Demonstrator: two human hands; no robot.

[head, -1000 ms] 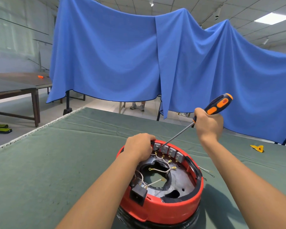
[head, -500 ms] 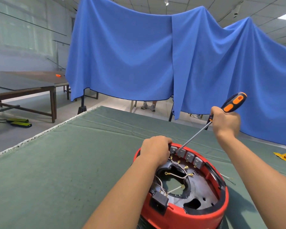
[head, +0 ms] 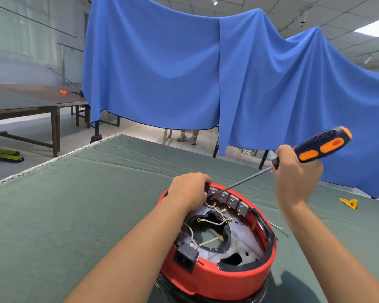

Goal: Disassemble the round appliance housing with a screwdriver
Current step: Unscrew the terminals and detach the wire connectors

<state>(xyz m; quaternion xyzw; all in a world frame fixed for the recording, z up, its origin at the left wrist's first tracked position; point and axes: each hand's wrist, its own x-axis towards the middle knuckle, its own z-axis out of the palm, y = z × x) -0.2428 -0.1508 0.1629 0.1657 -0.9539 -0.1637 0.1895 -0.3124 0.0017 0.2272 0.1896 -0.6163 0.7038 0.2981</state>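
The round red housing (head: 217,278) sits open side up at the near edge of your green worktop (head: 74,215), a black socket (head: 185,258) on its near-left rim and loose white wires (head: 208,221) inside. Your left hand (head: 189,190) curls over the far-left rim, gripping it beside a row of grey switches (head: 228,199). Your right hand (head: 295,173), raised to the far right of the housing, is wrapped around the screwdriver (head: 322,145); its shaft slants down to the leftmost switch. A small yellow piece (head: 349,202) lies far right, and a blue cloth (head: 206,73) hangs beyond.
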